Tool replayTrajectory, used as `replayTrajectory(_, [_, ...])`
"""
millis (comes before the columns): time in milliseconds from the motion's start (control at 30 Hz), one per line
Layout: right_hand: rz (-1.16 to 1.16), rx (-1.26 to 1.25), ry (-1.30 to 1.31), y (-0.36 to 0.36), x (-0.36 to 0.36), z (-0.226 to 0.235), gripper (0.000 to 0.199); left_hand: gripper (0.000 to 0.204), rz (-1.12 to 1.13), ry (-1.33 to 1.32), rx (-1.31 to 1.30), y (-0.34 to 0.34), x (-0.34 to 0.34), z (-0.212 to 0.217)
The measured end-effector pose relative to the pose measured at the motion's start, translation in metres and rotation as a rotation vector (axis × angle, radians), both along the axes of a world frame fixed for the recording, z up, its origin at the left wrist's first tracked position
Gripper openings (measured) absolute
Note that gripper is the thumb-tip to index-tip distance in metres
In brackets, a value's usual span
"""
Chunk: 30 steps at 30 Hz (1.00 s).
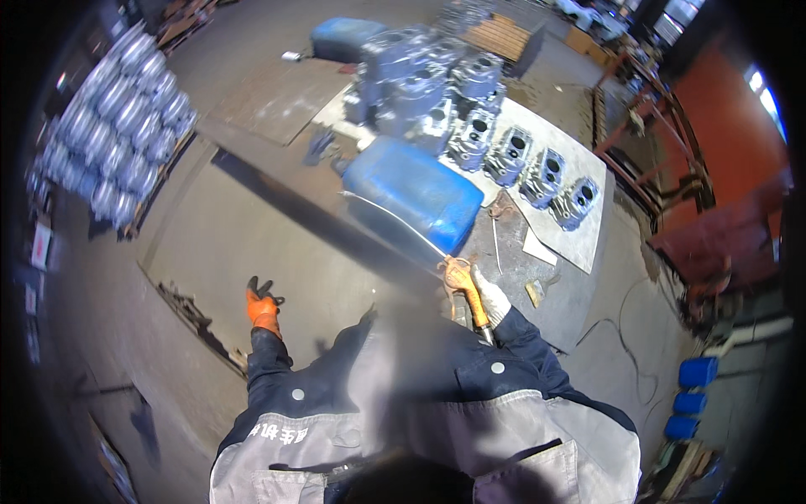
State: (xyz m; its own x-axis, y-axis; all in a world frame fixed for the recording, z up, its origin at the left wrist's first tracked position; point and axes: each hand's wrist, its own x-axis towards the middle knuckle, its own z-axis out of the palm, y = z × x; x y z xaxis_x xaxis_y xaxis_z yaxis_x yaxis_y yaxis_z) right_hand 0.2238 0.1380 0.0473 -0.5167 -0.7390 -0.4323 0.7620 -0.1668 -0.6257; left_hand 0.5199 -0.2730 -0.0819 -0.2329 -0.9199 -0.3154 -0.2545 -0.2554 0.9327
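– what do we enter at the fingers?
– right hand [492, 297], white-gloved: fingers wrapped round one orange blow gun [461, 277], its long thin nozzle running up and leftward. left hand [264, 312], orange-gloved, dark at the tips: fingers loosely spread, nothing visible in them.
– next outward?
– one blue container [416, 189], lying on the tabletop [558, 317] just beyond the gun. the nozzle crosses in front of it; whether they touch, we cannot tell. to the right, one thin rod [496, 244] and one yellowish block [535, 294].
– the metal castings [546, 178]?
– a slanting row on a pale board [583, 248], right of the container, dark round openings showing; a crowded group [403, 92] behind. neither hand touches any.
– outermost?
– stacked silvery parts [126, 122], well apart at the left; a second blue container [346, 38], past the group.
– how far along do we put it?
– we judge: gun in hand, done; castings set out in a row, done; gun brought to a casting, not yet. which castings are already finished, we cannot tell.
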Motion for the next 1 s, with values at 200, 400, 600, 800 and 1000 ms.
replayTrajectory(200, [-0.161,-0.259,-0.195,0.065,-0.013,-0.061,0.053,0.052,-0.444,0.055,-0.008,-0.005,-0.173,0.064])
replayTrajectory(400, [-0.365,-0.245,-0.273,0.088,-0.017,-0.092,0.048,0.071,-0.937,0.101,-0.304,-0.045,-0.366,0.082])
replayTrajectory(600, [-0.812,-0.153,-0.262,0.105,0.017,-0.175,0.066,0.108,-1.200,0.009,-0.344,0.006,-0.587,0.096])
replayTrajectory(800, [-1.058,-0.111,-0.336,0.063,0.095,-0.158,0.065,0.118,-1.662,0.129,-0.393,0.097,-0.737,0.067])
replayTrajectory(1000, [-1.368,-0.020,-0.386,-0.042,0.102,-0.031,0.036,0.100,-1.828,0.013,-1.026,0.188,-0.829,-0.015])
